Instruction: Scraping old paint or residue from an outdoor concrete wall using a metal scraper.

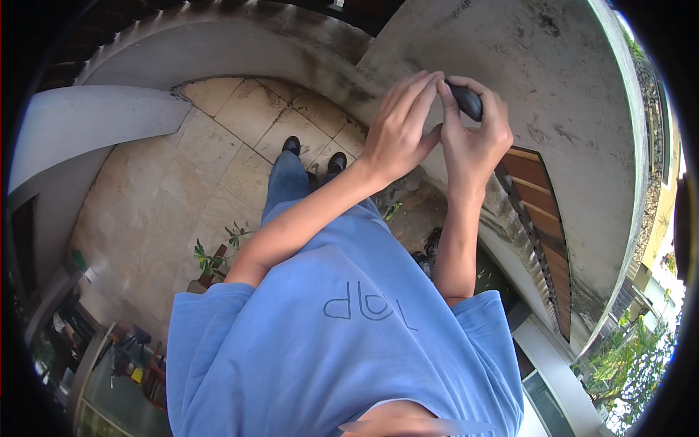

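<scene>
Fingers of the right hand curl over the top and right side of a smooth black oval object, with the thumb along its left edge, so I read that hand as pinching it. Just left of the black oval object, on my feed, is the left hand, its fingers nearly pressed together and their tips at the right thumb's tip; I cannot tell whether they also touch the object itself. Both hands are raised, well out from the wearer's blue T-shirt, which I see below the object, a dark outlined print across its chest.

Lower and left of the object I make out blue jeans and a pair of black shoes, standing on beige floor tiles. Farther down to its left is a green leafy plant. Behind the object I get a stained grey concrete wall, with brown slats to the object's lower right. Farthest off, well to its right and lower, is sunlit foliage.
</scene>
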Available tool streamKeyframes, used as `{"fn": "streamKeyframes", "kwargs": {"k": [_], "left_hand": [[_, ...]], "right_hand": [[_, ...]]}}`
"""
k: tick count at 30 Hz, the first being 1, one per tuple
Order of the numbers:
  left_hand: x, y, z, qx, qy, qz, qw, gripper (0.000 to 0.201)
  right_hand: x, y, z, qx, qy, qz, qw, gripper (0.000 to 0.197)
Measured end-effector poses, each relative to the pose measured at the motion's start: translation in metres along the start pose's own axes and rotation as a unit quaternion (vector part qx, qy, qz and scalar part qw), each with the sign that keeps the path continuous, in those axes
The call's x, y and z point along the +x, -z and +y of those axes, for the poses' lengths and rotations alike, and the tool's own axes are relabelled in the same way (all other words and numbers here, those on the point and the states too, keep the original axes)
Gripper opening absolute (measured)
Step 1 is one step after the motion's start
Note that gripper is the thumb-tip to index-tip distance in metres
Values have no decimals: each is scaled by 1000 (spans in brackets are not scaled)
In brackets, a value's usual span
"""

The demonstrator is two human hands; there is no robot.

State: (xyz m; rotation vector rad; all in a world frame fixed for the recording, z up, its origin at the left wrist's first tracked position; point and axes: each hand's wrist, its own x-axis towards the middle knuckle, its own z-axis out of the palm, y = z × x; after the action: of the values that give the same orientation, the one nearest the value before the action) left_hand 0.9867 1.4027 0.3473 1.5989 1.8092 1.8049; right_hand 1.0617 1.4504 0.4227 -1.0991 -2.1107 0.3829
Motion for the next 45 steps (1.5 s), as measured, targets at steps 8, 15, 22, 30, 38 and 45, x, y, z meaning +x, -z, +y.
{"fn": "streamKeyframes", "kwargs": {"k": [8, 15, 22, 30, 38, 45], "left_hand": [[64, 11, -15, -27, -127, 34, 991, 25], [104, 35, -27, -135, -114, 12, 984, 25], [61, 26, -87, -107, -79, -104, 986, 18], [81, 43, -85, -163, -190, -36, 967, 23], [68, 39, -89, -162, -181, -30, 970, 23], [54, 24, -120, -84, -101, -139, 982, 22]], "right_hand": [[31, -20, 19, 441, 51, 38, 895, 14], [67, -16, -36, 270, 187, 114, 938, 33], [38, -94, 28, 287, 121, 149, 938, 37], [44, -76, -20, 273, 289, 145, 906, 31], [35, -92, -7, 269, 244, 191, 912, 35], [17, -122, 24, 195, 163, 154, 955, 35]]}}
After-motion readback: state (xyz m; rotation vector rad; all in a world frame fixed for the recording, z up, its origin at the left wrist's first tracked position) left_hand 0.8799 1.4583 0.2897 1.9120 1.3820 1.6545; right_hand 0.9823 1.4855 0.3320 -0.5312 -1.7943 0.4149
